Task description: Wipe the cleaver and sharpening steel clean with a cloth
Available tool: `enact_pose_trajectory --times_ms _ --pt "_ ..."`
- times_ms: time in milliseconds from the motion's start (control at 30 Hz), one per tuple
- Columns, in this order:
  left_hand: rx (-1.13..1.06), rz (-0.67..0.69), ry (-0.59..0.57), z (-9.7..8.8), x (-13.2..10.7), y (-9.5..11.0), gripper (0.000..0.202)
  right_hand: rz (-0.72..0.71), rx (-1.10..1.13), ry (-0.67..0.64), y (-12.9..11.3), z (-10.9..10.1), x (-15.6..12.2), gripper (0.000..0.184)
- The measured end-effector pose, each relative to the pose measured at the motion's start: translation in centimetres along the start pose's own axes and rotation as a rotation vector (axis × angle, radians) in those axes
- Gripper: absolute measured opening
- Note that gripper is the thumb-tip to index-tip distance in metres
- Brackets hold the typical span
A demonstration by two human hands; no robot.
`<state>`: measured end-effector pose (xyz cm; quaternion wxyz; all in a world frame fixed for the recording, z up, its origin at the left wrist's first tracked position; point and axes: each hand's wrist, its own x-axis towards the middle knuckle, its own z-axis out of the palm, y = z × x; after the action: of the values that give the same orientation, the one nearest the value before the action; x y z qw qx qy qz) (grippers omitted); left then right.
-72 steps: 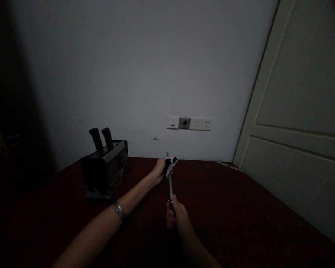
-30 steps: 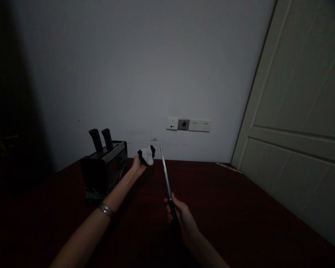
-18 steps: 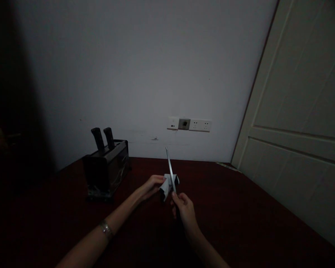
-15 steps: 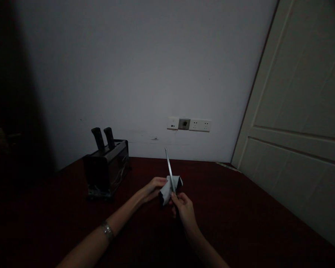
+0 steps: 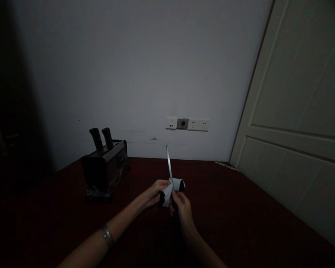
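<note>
A knife (image 5: 169, 162) with a long, narrow-looking silver blade points up and away from me, tip toward the wall. My right hand (image 5: 183, 209) is closed around its dark handle, most of which is hidden, with the thumb near the blade's base. A pale grey cloth (image 5: 167, 193) with black showing at its ends is wrapped around the lower blade. My left hand (image 5: 155, 192) pinches this cloth against the blade from the left side. A bracelet circles my left wrist.
On the dark red table (image 5: 226, 208), a black knife block (image 5: 102, 167) holds two dark handles at the left. Wall sockets (image 5: 187, 124) sit behind the table. A thin flat strip (image 5: 226, 166) lies at the back right, near a pale panelled door (image 5: 293, 123).
My left hand has closed the cloth around the blade, which lay against it more openly before. The cloth's right end now sticks out past the blade, and the view has shifted slightly.
</note>
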<state>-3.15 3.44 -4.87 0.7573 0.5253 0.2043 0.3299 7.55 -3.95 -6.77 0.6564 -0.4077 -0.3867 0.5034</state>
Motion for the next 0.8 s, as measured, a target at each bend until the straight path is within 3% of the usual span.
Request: enact_pose_trajectory --times_ms 167,367,533,667,800 --pt "0.043 0.014 0.028 0.7 -0.5 0.3 0.029 -0.010 -0.028 0.030 0.3 0.1 0.0 0.047" --pt "0.128 0.034 0.223 2.7 -0.4 0.4 0.029 -0.006 -0.063 0.060 0.8 0.1 0.2 0.044" --pt "0.170 0.165 0.357 3.8 0.1 0.2 0.021 -0.050 -0.056 0.060 0.5 0.3 0.0 0.035" --pt "0.134 0.196 0.492 4.6 0.8 1.0 0.013 -0.057 -0.070 0.065 0.2 0.2 0.1 0.033" --pt "0.099 0.219 0.532 4.2 2.1 2.7 0.008 -0.031 -0.089 0.055 -0.1 0.1 0.1 0.040"
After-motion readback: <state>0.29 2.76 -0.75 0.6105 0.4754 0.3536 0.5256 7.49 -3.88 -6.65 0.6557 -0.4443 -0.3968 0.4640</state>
